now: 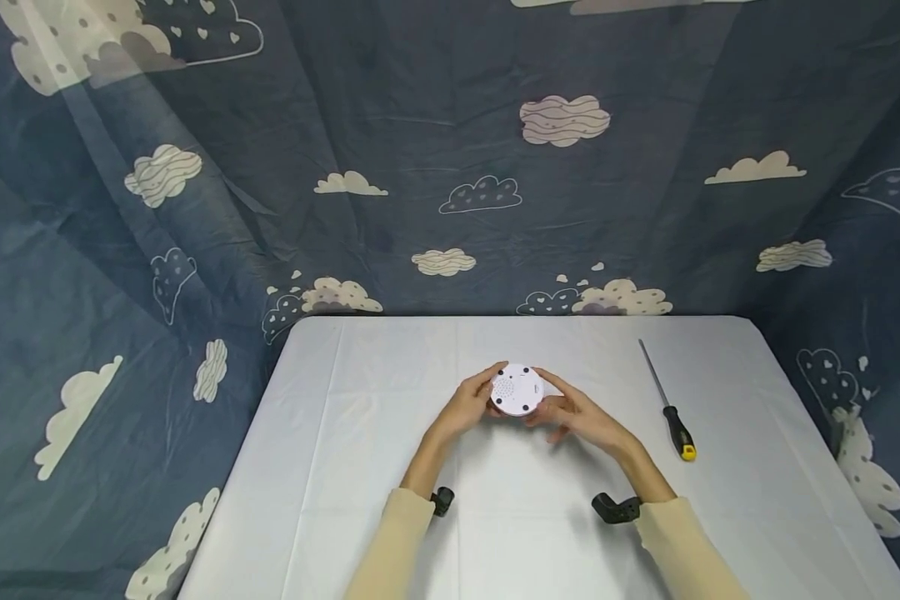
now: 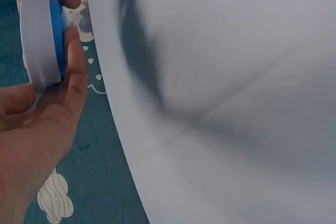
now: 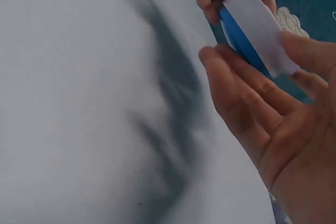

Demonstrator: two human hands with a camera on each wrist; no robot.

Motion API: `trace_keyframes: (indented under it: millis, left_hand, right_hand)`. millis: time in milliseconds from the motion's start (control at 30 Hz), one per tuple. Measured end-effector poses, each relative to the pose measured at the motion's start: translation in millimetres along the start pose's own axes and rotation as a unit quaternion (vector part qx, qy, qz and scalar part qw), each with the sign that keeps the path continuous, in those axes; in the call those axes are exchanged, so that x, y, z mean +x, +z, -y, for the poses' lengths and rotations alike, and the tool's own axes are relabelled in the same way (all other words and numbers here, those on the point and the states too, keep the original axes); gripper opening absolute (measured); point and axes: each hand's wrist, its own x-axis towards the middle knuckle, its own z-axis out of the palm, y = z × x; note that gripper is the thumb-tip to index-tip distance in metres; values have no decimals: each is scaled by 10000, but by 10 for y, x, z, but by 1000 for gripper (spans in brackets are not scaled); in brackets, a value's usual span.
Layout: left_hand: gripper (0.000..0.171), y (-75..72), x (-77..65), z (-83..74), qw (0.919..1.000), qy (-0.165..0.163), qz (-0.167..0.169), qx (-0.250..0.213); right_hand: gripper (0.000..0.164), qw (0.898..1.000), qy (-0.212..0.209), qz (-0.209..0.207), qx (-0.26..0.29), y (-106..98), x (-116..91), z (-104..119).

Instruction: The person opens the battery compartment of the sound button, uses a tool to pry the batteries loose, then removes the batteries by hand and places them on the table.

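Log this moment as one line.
left hand: holds white-and-blue disc | right hand: holds same disc | disc: above table | screwdriver: on table, untouched

A free lane is running along the left edge of the tabletop (image 1: 330,467), across to the left sleeve (image 1: 396,542); another is lying between the right hand (image 1: 585,417) and the screwdriver (image 1: 672,417), which is slanting nearer the right edge and pointing its shaft toward the far edge; a shallower strip is stretching between the disc (image 1: 517,390) and the far edge; the left hand (image 1: 467,407) and right hand are gripping that disc from both sides and blocking a sideways pass; between the forearms a gap is facing the near side, black wrist devices (image 1: 442,501) jutting into it; a curtain (image 1: 390,237) is rising beyond the far edge.
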Motion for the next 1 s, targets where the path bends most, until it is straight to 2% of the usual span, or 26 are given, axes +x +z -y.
trace_keyframes:
  millis: [133,233,333,433,567,667,733,833,933,1000]
  left_hand:
    - [46,-44,4,-13,9987,-51,502,-36]
    - [45,-46,-3,-15,9978,2,649,106]
    - [47,-20,-20,5,9979,24,612,221]
    - [49,21,-51,26,9989,42,404,225]
    - [50,81,-74,61,9997,132,74,169]
    - [50,107,-76,73,9994,192,-25,296]
    - [49,101,-79,58,9992,192,20,347]
    - [48,76,-85,21,9988,128,295,374]
    - [48,60,-74,-5,9973,150,481,539]
    - [49,69,-64,-6,9967,249,437,629]
  right_hand:
    - [84,9993,-19,374,-17,-9,-11,-35]
    - [90,9991,-90,416,6,19,-5,-46]
    - [92,9997,-217,108,-31,87,-1,-60]
    - [93,9987,-346,-362,-98,190,-2,-87]
    - [94,9937,-378,-1032,-209,341,-7,-131]
    - [95,9881,-390,-1395,-513,409,2,-139]
    - [94,9845,-374,-1503,-817,419,18,-123]
    - [99,9797,-373,-1437,-1348,398,43,-83]
    - [102,9758,-461,-1438,-1581,395,47,-16]
    - [104,9712,-553,-1615,-1664,405,54,-12]
